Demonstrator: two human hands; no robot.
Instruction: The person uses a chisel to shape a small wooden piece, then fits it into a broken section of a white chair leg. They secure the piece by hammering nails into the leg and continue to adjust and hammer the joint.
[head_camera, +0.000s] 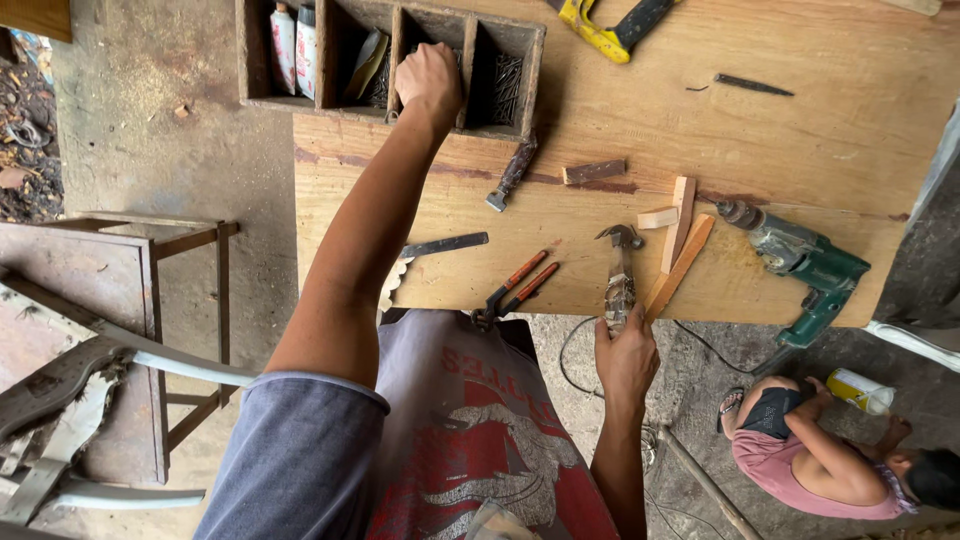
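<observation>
Left hand (428, 82) reached into compartment of wooden nail box (390, 55) at tabletop's far edge (finger state cannot be told). Claw hammer (620, 275) handle clamped in right hand (626, 358) fingers at near edge.

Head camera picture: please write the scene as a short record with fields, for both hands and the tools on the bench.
left hand: reaching into a compartment of the wooden box
right hand: gripping the hammer handle at the bench edge
workbench: plywood top
pliers: orange handles, lying near the front edge
drill: green, lying at the right
wood strips: beside the hammer head
other person: crouched on the floor, lower right
</observation>
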